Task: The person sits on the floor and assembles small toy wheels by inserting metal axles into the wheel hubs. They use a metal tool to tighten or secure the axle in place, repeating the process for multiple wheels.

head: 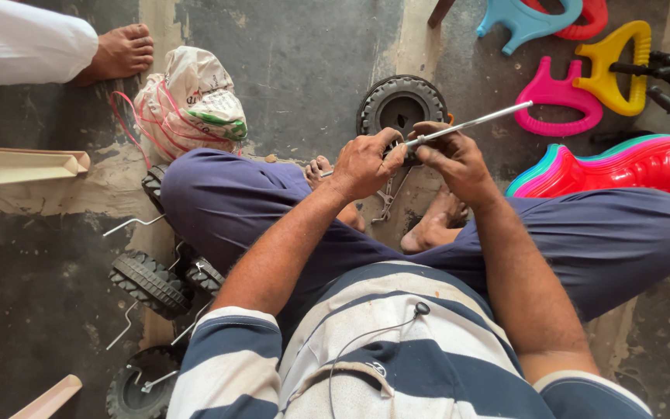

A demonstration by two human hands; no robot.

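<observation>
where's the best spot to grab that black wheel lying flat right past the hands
Probably by the treaded rim of the black wheel, coming down from above on its far or left edge. It lies flat on the floor, hub up, and its near edge is covered by the left hand, the right hand and the metal rod they hold.

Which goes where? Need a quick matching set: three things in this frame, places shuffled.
1. thin silver metal rod
2. crumpled white plastic sack
3. yellow plastic handle piece

a. floor, upper right, among the coloured parts
b. held between left hand and right hand
c. floor, upper left, beside the knee

Pairs: 1-b, 2-c, 3-a
</observation>
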